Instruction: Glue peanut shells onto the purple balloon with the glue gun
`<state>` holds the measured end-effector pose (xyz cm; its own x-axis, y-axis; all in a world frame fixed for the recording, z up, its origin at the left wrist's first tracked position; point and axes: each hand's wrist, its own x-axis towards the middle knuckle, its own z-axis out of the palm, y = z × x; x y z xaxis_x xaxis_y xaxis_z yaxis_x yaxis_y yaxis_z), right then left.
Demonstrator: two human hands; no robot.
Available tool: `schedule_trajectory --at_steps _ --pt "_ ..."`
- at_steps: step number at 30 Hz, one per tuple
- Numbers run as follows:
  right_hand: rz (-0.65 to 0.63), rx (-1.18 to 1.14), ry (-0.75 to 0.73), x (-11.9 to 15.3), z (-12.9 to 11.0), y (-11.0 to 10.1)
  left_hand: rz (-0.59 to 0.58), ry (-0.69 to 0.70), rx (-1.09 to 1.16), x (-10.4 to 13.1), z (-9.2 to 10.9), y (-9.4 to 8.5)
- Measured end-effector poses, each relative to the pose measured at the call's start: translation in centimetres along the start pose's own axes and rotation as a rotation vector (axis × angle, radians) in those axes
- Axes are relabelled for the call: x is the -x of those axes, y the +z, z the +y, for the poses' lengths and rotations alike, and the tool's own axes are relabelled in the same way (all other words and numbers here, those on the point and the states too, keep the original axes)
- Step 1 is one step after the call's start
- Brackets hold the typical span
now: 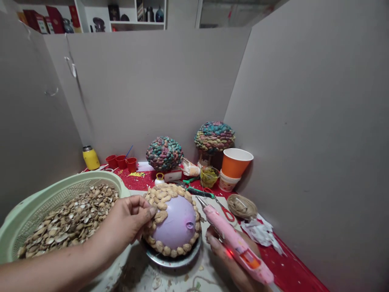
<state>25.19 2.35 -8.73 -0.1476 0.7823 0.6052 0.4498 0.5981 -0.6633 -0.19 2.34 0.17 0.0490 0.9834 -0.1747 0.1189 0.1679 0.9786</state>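
Observation:
A purple balloon [176, 219] sits in a shallow metal bowl [174, 263], its knot facing me. Peanut shells [170, 192] cover its far and left parts, and a row of them rings its lower edge. My left hand [129, 217] is closed in a pinch at the balloon's left side, with a peanut shell [161, 217] at its thumb tip, against the balloon. In my right hand [226, 257] is a pink hot glue gun [229, 235], a red light glowing at its side. Its metal nozzle points up and left, apart from the balloon.
A green colander [7, 231] full of shell halves stands at left. Behind are two colourful shell-covered domes [165, 153], red cups [121, 162], a yellow jar [91, 158], red-handled scissors [226, 213], twine [242, 206] and an orange paper cup [235, 164]. Grey partitions [304, 121] enclose the table.

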Motion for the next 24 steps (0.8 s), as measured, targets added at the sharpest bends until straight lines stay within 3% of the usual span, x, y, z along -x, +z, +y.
schedule_trajectory --at_steps 6,24 --pt "-0.02 0.031 -0.1 0.2 0.6 0.1 -0.003 0.087 -0.052 0.5 -0.1 0.4" --pt "-0.02 0.003 -0.123 -0.2 -0.1 0.2 -0.002 0.153 -0.161 0.7 0.1 0.0"
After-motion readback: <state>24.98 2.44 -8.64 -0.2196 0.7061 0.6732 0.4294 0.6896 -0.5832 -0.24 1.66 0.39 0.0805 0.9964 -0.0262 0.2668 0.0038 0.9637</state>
